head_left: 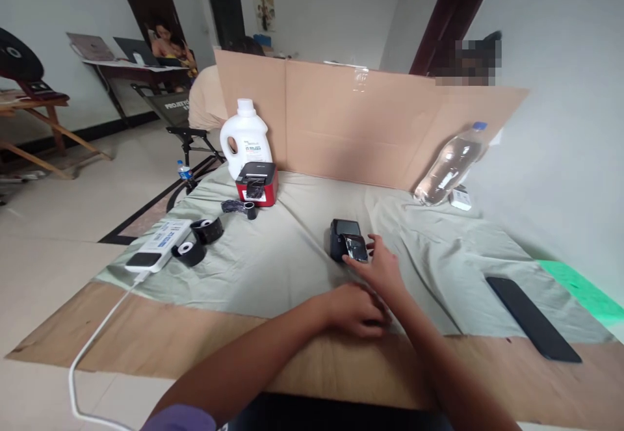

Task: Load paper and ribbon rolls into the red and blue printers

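Observation:
A small black device, which looks like a portable label printer, lies on the cloth in front of me. From it a glossy black strip curls out to the right. My right hand is at the strip, thumb along its lower edge and the other fingers apart on its right side. Closer to me, my left hand rests on the table with its fingers curled in; nothing shows in them, and its palm side is hidden.
A red and black printer stands before a white jug. Left lie black rolls and a white power strip with a cable. A cardboard screen backs the table. Right are a large bottle and a phone. People sit beyond.

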The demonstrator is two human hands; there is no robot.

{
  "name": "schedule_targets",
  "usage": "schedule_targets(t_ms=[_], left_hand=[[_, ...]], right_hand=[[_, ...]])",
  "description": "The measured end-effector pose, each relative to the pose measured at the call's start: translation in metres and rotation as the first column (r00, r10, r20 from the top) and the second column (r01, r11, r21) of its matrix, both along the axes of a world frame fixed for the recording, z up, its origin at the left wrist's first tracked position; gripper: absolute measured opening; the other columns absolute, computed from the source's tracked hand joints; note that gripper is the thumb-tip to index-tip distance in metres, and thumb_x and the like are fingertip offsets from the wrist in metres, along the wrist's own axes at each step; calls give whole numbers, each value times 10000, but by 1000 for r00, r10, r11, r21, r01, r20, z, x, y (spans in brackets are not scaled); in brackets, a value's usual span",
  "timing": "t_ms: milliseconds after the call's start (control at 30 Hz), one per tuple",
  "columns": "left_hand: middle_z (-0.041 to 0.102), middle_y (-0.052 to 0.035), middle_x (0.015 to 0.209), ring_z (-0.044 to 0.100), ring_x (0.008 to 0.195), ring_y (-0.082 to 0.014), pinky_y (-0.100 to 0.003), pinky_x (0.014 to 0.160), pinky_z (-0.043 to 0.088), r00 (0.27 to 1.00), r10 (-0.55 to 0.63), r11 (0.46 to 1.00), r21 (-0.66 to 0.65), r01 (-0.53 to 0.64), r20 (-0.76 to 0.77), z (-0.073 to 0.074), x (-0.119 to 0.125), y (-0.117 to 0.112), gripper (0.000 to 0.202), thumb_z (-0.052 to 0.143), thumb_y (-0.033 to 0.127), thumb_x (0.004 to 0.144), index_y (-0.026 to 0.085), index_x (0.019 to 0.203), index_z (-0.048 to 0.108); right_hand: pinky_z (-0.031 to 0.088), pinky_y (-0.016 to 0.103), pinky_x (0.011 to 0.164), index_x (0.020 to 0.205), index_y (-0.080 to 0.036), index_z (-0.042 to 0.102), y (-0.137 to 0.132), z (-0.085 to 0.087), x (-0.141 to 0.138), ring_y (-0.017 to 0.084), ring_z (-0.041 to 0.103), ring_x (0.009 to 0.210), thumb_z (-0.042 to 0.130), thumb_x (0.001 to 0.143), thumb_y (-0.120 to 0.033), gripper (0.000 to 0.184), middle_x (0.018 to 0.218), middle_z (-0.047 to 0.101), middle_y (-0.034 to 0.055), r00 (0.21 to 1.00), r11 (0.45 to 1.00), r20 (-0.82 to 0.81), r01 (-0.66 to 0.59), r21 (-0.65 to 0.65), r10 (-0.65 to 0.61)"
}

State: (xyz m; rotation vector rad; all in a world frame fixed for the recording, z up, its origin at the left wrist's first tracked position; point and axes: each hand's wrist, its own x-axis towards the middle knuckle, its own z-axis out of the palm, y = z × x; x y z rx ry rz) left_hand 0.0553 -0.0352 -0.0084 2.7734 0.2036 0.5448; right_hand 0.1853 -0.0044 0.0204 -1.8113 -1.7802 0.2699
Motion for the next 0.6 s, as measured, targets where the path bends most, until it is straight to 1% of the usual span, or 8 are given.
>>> schedule_targets(t_ms=[67, 167, 200, 267, 333, 367, 467, 600], left_hand=[[738, -32, 737, 663, 664, -159, -296, 653, 479, 991, 118, 991, 58, -122, 66, 6, -8, 8, 331, 451, 353, 928, 231, 732, 689], [655, -31, 592, 586, 542, -137, -285, 585, 420, 888, 406, 898, 86, -431, 216, 19, -29, 24, 381, 427, 367, 927, 226, 634, 625], [650, -32, 593, 589, 558, -138, -281, 605, 422, 812, 528, 829, 53, -556, 249, 23, -36, 31, 388, 416, 370, 937, 223, 644, 626], [655, -38, 613, 597, 586, -146, -276, 624, 422, 576, 777, 607, -60, -793, 256, 27, -48, 45, 411, 385, 379, 964, 216, 677, 631], [705, -44, 726, 633, 668, -164, -272, 650, 435, 379, 906, 409, -157, -899, 190, 25, -55, 58, 342, 409, 357, 964, 219, 784, 664], [734, -48, 826, 656, 736, -178, -274, 674, 448, 333, 932, 356, -186, -916, 144, 23, -57, 64, 272, 442, 326, 948, 226, 869, 682], [739, -61, 1100, 682, 931, -227, -301, 773, 486, 352, 936, 343, -211, -915, -5, 11, -56, 72, 299, 510, 228, 886, 262, 1127, 684], [747, -95, 1075, 686, 975, -259, -348, 879, 500, 420, 900, 392, -206, -897, -114, 2, -53, 73, 409, 458, 249, 925, 270, 1288, 646]], right_hand=[[466, 469, 860, 1241, -202, 489, 8, -3, 12, 336, 649, 984, 670, 726, -577, 662, 1099, 684, 142, 996, 995, -49, -69, 68, 72], [492, 440, 848, 1222, -185, 517, 20, -18, 22, 299, 644, 966, 607, 781, -455, 525, 1120, 679, 141, 977, 980, -141, -142, 141, 162], [494, 443, 857, 1222, -177, 524, 23, -24, 24, 298, 640, 979, 583, 792, -425, 499, 1125, 677, 145, 971, 977, -165, -149, 153, 173], [489, 461, 893, 1243, -168, 531, 27, -35, 24, 312, 624, 1037, 546, 794, -373, 493, 1155, 667, 155, 966, 974, -176, -159, 164, 187], [464, 490, 951, 1303, -165, 513, 29, -43, 22, 338, 592, 1115, 542, 764, -337, 566, 1229, 643, 163, 966, 966, -128, -203, 159, 224], [448, 503, 975, 1344, -164, 488, 29, -45, 20, 351, 574, 1149, 551, 749, -332, 621, 1266, 629, 164, 966, 963, -95, -227, 146, 242], [403, 536, 1021, 1458, -149, 366, 29, -46, 15, 387, 516, 1238, 615, 733, -404, 808, 1349, 581, 180, 966, 963, -12, -256, 81, 258], [362, 555, 1045, 1519, -161, 242, 27, -44, 10, 406, 446, 1325, 709, 676, -559, 1043, 1460, 480, 207, 968, 968, 68, -246, 44, 242]])
